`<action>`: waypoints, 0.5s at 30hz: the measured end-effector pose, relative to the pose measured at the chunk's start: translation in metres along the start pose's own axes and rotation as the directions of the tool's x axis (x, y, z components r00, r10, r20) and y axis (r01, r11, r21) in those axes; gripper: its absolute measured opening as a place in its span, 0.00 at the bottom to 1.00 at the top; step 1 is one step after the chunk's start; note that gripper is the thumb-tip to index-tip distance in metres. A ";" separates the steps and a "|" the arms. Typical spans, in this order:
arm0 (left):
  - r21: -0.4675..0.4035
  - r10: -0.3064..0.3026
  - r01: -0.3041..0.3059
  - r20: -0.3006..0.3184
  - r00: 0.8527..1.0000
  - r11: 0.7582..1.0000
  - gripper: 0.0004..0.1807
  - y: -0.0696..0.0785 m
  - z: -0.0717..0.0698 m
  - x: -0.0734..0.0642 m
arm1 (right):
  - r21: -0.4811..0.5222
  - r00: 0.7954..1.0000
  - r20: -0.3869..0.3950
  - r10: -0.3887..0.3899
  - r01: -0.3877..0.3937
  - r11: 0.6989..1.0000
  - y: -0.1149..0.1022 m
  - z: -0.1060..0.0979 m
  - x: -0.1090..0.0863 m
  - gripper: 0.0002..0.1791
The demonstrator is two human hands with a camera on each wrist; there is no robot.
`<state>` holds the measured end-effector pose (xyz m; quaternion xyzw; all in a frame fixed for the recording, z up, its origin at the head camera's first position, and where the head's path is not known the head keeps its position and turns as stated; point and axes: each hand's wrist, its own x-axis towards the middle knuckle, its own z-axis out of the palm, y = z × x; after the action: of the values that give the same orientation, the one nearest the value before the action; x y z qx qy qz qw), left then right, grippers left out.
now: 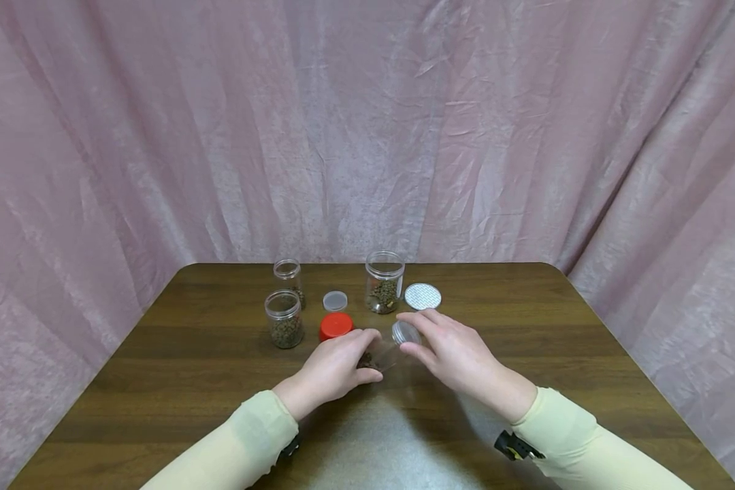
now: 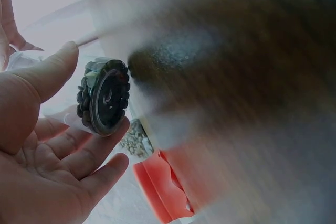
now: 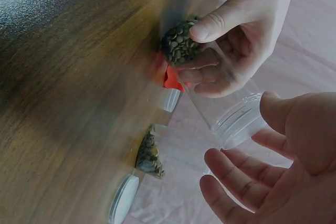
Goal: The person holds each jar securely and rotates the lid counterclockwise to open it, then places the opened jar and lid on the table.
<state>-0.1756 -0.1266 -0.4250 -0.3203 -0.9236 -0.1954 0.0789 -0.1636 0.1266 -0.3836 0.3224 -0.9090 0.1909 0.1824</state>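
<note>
My left hand (image 1: pixel 337 364) holds a clear plastic jar (image 3: pixel 210 98) round its lower part, thumb on one side and fingers on the other. The jar leans over with its threaded mouth toward my right hand (image 1: pixel 456 347). Small dark brown-green pellets (image 3: pixel 181 43) are gathered at its base, which faces the camera in the left wrist view. At the mouth, my right thumb (image 3: pixel 275 109) and index finger lie on either side of the rim; the other right fingers are loosely bent. A red scalloped cap (image 1: pixel 336 325) is just beyond the left hand.
Three other clear jars with pellets stand uncapped: a large one (image 1: pixel 384 282) at the back, a medium one (image 1: pixel 284 320) and a narrow one (image 1: pixel 289 279) on the left. A greyish lid (image 1: pixel 335 301) and a silvery disc lid (image 1: pixel 422 297) lie on the wooden table (image 1: pixel 159 381).
</note>
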 end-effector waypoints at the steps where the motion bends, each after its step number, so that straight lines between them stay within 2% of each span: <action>1: 0.000 0.001 -0.001 0.000 1.000 1.000 0.28 0.000 0.000 0.000 | 0.005 1.000 0.000 -0.004 0.004 1.000 0.000 0.000 0.000 0.25; 15: 0.000 0.003 -0.003 -0.004 1.000 1.000 0.29 0.001 0.000 0.000 | 0.051 0.998 0.008 -0.062 0.062 0.997 0.003 0.001 -0.002 0.26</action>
<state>-0.1747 -0.1260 -0.4243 -0.3212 -0.9230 -0.1958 0.0809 -0.1639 0.1293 -0.3858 0.3558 -0.8943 0.2067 0.1759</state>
